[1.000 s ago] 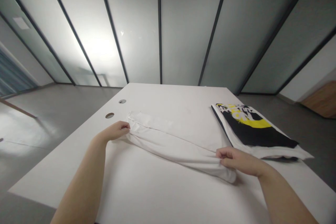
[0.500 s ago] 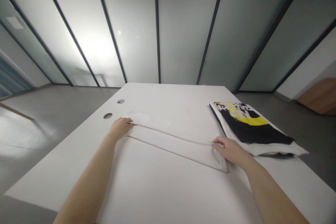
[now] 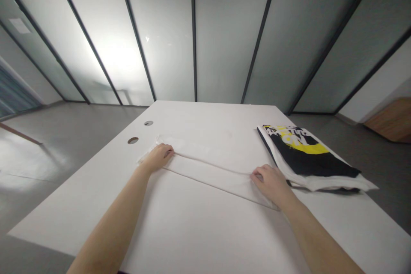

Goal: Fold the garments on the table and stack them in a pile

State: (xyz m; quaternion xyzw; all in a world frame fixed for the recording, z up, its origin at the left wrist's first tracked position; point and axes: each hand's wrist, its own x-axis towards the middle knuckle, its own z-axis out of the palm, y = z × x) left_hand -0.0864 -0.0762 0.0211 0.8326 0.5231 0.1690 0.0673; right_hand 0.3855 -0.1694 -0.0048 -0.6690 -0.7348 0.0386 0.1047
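A thin white piece of cloth point(image 3: 208, 174), perhaps a garment, lies folded into a long strip that slants down to the right. My left hand point(image 3: 159, 157) is closed with curled fingertips on the fold line near the strip's left end. Farther along the same fold, toward the right end, my right hand point(image 3: 269, 180) is closed on the cloth with thumb and fingers together. Both palms rest over the strip and hide parts of it. The cloth's own kind cannot be made out.
Folded shirts point(image 3: 308, 154), the top one white with a black and yellow print, are stacked right of my right hand. Two round holes pierce the white table point(image 3: 199, 239) at its left side. Frosted glass panels point(image 3: 224, 34) stand behind the table.
My hands have moved closer together along the fold, the left one to the right and the right one slightly left. The cloth's fold lies about where it was.
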